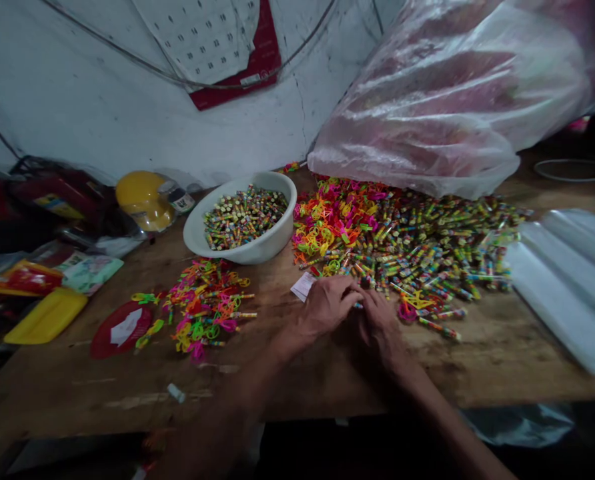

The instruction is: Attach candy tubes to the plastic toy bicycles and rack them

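My left hand (330,303) and my right hand (377,320) meet over the wooden table (317,373), fingers bent together around a small item with a pale blue end (358,305). Most of that item is hidden by the fingers. Just beyond my hands lies a big pile of patterned small tubes (427,233), with bright plastic pieces (327,220) heaped at its left part. A white paper slip (303,286) lies beside my left hand. Farther left is a smaller pile of colourful pieces (205,307).
A white basin (262,250) of tubes stands behind the smaller pile. A large plastic bag (427,113) rests at the back right, and clear plastic sheets (567,287) lie at the right. On the left are a red disc (102,340), a yellow tray (47,317) and a yellow round object (142,197).
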The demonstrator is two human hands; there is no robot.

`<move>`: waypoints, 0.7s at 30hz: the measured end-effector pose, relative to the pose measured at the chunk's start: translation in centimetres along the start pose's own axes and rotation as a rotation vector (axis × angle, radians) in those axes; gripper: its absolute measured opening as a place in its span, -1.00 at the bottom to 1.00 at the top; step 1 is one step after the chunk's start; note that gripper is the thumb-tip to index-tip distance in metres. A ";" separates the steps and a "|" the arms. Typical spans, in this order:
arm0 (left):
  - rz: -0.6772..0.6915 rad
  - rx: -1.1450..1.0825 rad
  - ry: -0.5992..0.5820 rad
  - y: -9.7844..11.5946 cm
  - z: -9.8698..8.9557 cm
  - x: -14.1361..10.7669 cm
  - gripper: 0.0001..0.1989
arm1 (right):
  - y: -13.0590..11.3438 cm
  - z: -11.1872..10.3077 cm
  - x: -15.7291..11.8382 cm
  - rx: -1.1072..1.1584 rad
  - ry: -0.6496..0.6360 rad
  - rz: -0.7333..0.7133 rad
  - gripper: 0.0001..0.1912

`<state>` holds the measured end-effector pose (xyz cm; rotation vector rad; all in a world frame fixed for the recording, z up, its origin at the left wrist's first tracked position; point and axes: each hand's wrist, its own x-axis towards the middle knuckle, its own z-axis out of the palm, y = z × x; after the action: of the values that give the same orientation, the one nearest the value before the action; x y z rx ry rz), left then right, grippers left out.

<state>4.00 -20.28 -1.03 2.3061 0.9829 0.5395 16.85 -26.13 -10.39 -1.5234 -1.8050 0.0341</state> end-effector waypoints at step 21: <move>-0.440 0.096 0.566 -9.2 0.3 6.8 -0.88 | 0.8 -3.9 -3.6 0.188 0.188 0.192 -0.64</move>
<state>3.84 -10.03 -6.21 1.9484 1.7571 0.9927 19.65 -30.68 -9.88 -1.5062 -1.4628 0.1451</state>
